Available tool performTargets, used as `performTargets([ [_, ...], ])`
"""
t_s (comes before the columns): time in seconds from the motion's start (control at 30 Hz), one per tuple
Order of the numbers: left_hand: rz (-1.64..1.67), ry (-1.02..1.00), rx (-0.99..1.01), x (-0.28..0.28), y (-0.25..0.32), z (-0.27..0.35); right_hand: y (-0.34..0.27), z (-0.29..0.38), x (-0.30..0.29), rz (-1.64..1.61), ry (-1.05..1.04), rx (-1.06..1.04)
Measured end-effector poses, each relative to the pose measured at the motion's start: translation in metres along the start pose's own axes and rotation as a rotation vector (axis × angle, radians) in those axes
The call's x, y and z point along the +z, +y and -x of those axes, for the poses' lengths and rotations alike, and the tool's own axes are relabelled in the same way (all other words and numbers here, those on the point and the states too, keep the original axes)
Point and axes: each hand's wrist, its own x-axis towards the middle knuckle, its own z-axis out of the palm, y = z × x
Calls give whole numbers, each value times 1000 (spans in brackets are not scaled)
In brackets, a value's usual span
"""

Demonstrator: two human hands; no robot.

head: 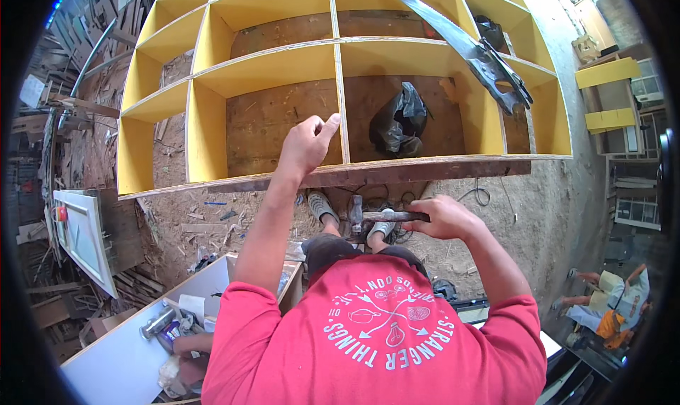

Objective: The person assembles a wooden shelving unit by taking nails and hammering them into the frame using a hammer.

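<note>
Before me lies a yellow plywood shelf unit (271, 65) with white-edged dividers and several open compartments. My left hand (309, 141) is over its near edge, beside the middle divider (340, 102). Its fingers are curled and the thumb points at that divider; whether anything is inside is hidden. In my right hand (446, 217), below the unit's near edge, is a claw hammer (385, 216), gripped by its dark handle with the head pointing left. A handsaw (451, 41) rests across the dividers at the right. A black plastic bag (401, 123) sits in the near middle compartment.
A dark wooden beam (425, 173) runs under the unit. Cables (481, 192) and wood scraps litter the dirt floor. Behind me at left, another person's hand (192, 344) reaches among items in a white cabinet (125, 362). People (611, 304) are at the far right.
</note>
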Motion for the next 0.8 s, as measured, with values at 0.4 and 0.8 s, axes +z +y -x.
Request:
performTargets([
  [0.4, -54, 74, 102, 41, 3, -73, -9, -32, -26, 53, 141, 1],
  [0.8, -126, 102, 197, 41, 0, -76, -7, -39, -35, 18, 42, 22],
])
